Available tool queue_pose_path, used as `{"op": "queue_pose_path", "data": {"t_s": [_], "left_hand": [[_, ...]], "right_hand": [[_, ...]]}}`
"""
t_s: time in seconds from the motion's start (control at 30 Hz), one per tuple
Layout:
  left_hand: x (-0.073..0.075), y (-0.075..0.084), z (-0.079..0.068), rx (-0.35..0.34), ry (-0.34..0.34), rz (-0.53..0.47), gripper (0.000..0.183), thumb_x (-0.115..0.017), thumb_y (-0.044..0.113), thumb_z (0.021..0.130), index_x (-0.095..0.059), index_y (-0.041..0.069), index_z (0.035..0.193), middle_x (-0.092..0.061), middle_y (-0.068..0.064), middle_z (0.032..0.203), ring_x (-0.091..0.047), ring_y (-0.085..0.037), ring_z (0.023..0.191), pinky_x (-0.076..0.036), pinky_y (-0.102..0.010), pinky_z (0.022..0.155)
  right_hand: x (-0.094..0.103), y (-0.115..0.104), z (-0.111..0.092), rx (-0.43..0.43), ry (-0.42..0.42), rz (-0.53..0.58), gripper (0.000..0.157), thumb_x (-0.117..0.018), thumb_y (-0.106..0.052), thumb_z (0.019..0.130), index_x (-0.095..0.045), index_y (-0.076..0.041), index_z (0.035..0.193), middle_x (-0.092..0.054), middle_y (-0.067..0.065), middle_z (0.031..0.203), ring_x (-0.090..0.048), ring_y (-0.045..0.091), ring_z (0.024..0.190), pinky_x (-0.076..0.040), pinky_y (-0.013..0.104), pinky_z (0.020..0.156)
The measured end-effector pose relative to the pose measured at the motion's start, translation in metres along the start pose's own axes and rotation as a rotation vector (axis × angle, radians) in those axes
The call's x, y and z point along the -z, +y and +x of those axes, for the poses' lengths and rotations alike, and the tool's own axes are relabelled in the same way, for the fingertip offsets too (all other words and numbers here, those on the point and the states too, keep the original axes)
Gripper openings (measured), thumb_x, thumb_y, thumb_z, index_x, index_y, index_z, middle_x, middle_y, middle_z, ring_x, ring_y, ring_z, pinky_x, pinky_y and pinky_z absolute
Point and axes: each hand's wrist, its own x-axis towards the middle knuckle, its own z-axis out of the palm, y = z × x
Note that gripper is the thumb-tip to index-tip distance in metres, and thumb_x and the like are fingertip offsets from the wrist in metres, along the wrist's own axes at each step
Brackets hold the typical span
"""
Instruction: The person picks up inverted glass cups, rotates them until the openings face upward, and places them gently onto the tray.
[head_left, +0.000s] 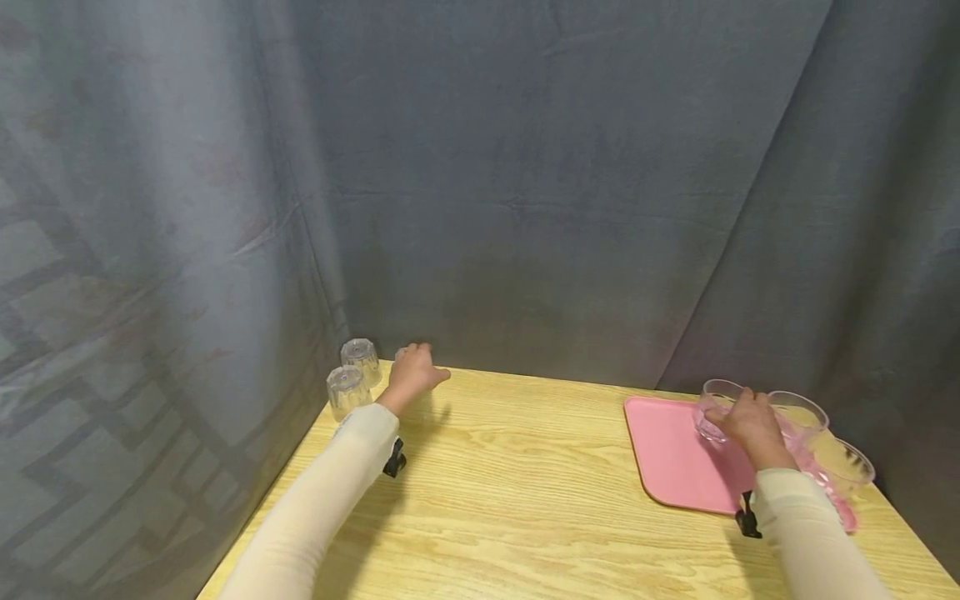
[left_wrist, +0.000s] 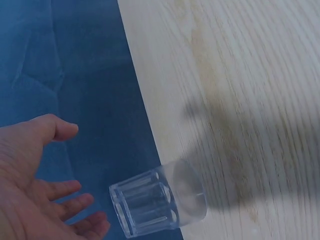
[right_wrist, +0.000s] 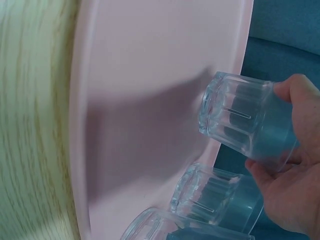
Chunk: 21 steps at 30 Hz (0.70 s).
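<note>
My right hand (head_left: 750,427) grips a clear fluted tumbler (right_wrist: 245,115) near its rim, thumb on one side and fingers on the other. The tumbler is upright, its base close over the pink tray (right_wrist: 130,55). Beside it, a second upright tumbler (right_wrist: 215,195) stands on the tray, with a larger clear cup (right_wrist: 165,227) next to that one. At the far left of the table, my left hand (head_left: 412,375) is spread with nothing in it. An upside-down tumbler (left_wrist: 155,200) stands just beyond its fingertips (left_wrist: 97,222), near the table's back edge.
Two more upside-down tumblers, a rear one (head_left: 362,358) and a front one (head_left: 348,392), stand left of the left hand. A wide clear cup (head_left: 843,467) sits at the tray's right. Grey curtains (head_left: 510,208) hang behind and beside the wooden table (head_left: 510,475).
</note>
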Motion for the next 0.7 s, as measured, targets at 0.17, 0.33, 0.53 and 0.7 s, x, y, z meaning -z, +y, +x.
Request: {"op": "queue_pose_path", "data": {"t_s": [0.17,0.33,0.53,0.7], "left_hand": [[0.000,-0.010,0.005,0.019,0.027,-0.018,0.073,-0.072,0.033,0.086,-0.049,-0.005,0.143,-0.049,-0.027,0.142,-0.040,-0.045,0.131,-0.043,-0.055,0.104],[0.003,-0.017,0.005,0.035,0.057,-0.033,0.065,-0.074,0.031,0.085,-0.054,-0.006,0.135,-0.050,-0.027,0.136,-0.042,-0.044,0.125,-0.045,-0.055,0.099],[0.006,-0.023,0.008,0.037,0.049,-0.048,0.069,-0.074,0.031,0.087,-0.050,-0.009,0.138,-0.047,-0.030,0.139,-0.040,-0.046,0.128,-0.042,-0.058,0.104],[0.009,-0.028,0.011,0.034,0.048,-0.044,0.071,-0.075,0.031,0.085,-0.050,-0.010,0.137,-0.047,-0.031,0.139,-0.041,-0.047,0.127,-0.041,-0.057,0.105]], "right_hand": [[0.000,-0.001,-0.001,-0.017,-0.007,0.016,0.098,-0.062,-0.040,0.094,-0.010,0.030,0.137,-0.016,0.052,0.131,-0.030,0.069,0.121,-0.035,0.073,0.101],[0.000,-0.001,-0.002,-0.027,-0.015,0.026,0.097,-0.062,-0.039,0.094,-0.010,0.030,0.138,-0.016,0.052,0.131,-0.028,0.069,0.122,-0.033,0.074,0.103],[0.001,0.001,-0.001,-0.027,-0.019,0.034,0.100,-0.064,-0.042,0.094,-0.010,0.030,0.139,-0.015,0.052,0.132,-0.028,0.069,0.122,-0.032,0.074,0.103],[-0.001,0.001,-0.001,-0.002,0.002,0.018,0.097,-0.062,-0.039,0.094,-0.012,0.031,0.137,-0.018,0.052,0.129,-0.030,0.070,0.120,-0.033,0.073,0.103]]}}
